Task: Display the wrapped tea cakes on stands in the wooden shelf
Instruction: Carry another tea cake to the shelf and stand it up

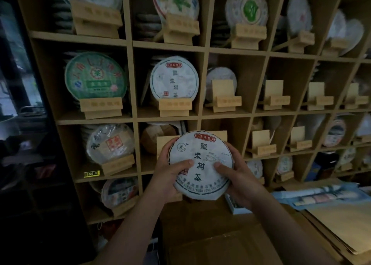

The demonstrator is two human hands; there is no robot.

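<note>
Head camera: left hand [170, 172] and right hand [236, 176] grip 1 wrapped tea cake [200, 164] before the wooden shelf [132, 80].
Upper compartments hold cakes on stands; a stand [224, 96] nearby sits bare.

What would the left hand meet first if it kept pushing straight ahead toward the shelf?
Most likely the empty wooden stand right behind the wrapped tea cake that the left hand holds with the right hand; depth is hard to judge here.
</note>
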